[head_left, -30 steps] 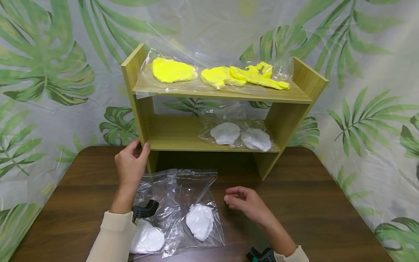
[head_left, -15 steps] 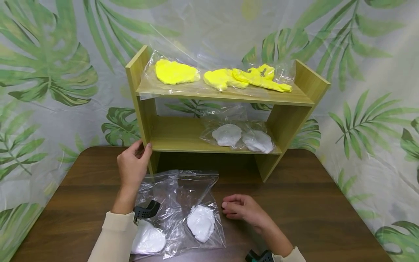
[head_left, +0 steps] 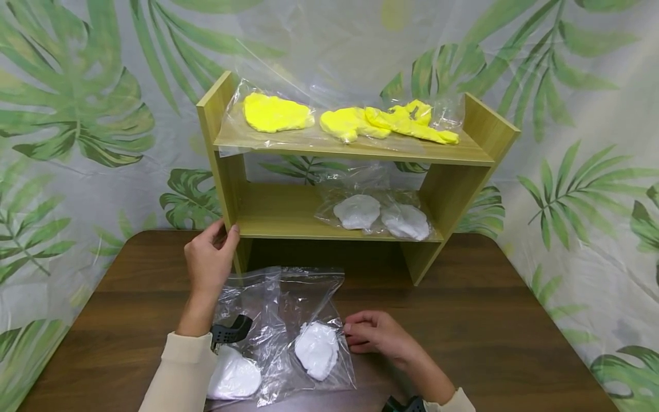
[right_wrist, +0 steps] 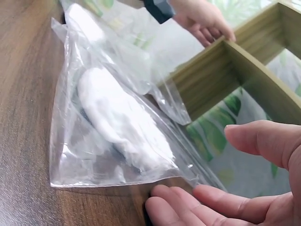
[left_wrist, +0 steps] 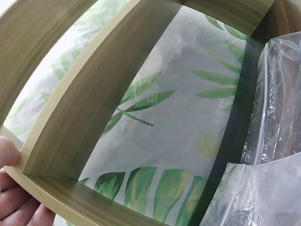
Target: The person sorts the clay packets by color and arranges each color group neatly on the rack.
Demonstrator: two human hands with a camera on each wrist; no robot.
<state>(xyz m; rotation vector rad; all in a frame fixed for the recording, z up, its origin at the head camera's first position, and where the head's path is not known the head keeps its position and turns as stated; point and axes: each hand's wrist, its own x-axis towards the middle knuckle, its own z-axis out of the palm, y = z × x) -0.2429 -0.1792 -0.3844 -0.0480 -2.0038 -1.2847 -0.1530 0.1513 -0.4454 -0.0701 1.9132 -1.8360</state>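
My left hand (head_left: 208, 257) grips the front edge of the left side panel (head_left: 221, 171) of a small wooden shelf, at the height of its middle board; the left wrist view shows the thumb (left_wrist: 8, 151) on one side and the fingers (left_wrist: 19, 207) on the other. On the table before the shelf lie two clear zip bags, each with a flattened white lump inside: a left bag (head_left: 234, 375), partly behind my left forearm, and a right bag (head_left: 317, 350). Beside the right bag's edge is my right hand (head_left: 378, 335), thumb and fingers apart, nothing between them.
Bags with bright yellow lumps (head_left: 278, 113) lie along the shelf's top board. Two more bagged white lumps (head_left: 357, 212) sit on the right part of the middle board. The dark brown table (head_left: 494, 320) backs onto a leaf-patterned sheet (head_left: 77, 114).
My right hand has moved a little left, up to the right bag's edge. The left hand keeps its hold on the shelf, and the bags lie as before.
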